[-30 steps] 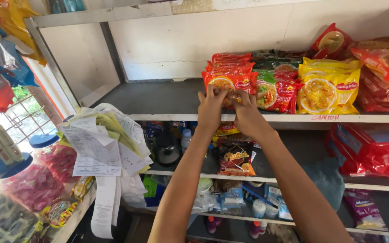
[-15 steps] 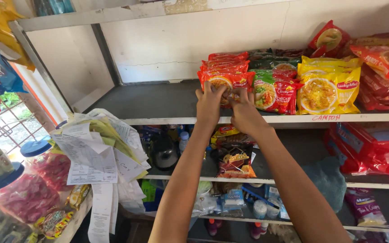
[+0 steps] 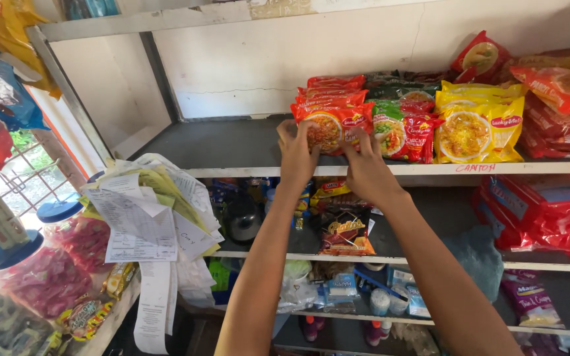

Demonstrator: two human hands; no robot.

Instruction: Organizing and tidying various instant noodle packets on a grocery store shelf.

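Both my hands reach up to the grey top shelf (image 3: 219,142). My left hand (image 3: 296,155) and my right hand (image 3: 364,168) grip the two sides of the front orange-red noodle packet (image 3: 331,125), which stands at the head of a row of like packets. To its right stand green-and-red noodle packets (image 3: 404,132) and yellow noodle packets (image 3: 479,128). My fingers cover the packet's lower corners.
A sheaf of paper slips (image 3: 146,217) hangs at the left beside jars with blue lids (image 3: 57,214). Red packets (image 3: 542,211) fill the shelf below on the right. A dark snack bag (image 3: 346,231) and small bottles stand on the lower shelves.
My hands have stayed on the orange-red packet at the shelf's front edge, shifting only slightly. The view has swung a little to the left.
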